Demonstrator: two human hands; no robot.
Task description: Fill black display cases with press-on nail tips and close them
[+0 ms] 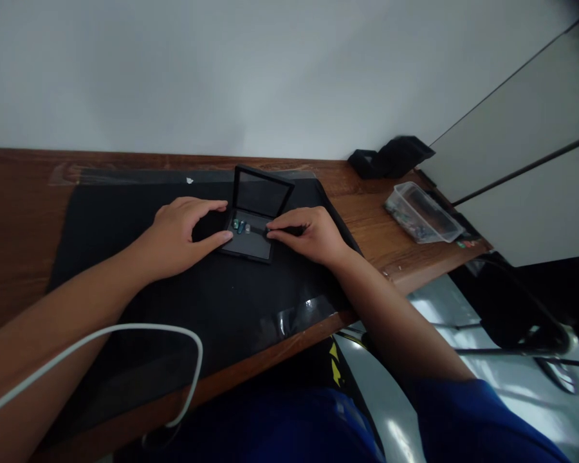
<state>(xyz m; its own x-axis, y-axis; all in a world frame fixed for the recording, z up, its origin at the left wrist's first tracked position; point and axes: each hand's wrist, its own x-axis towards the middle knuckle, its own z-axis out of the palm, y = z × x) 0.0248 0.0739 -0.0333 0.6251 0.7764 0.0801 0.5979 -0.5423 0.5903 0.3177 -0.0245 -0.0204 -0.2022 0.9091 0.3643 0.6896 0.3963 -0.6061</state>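
Note:
A small black display case [246,247] with a clear-windowed lid [260,193] stands open on the black mat. On its grey lining lie a few small pieces: a greenish one [235,224], a blue-green one [242,227] and a pale one [248,228]. My left hand [176,235] is at the case's left side, thumb and forefinger apart, the thumb tip at its edge. Over the right side of the tray, my right hand [313,235] pinches with thumb and forefinger. Whatever is between those fingertips is too small and dark to make out.
The black mat [197,302] is taped to a wooden table [367,212]. A clear plastic box [424,215] with small pieces inside stands at the right, and black open containers [390,157] sit by the wall. A white cable [139,326] loops across the near left.

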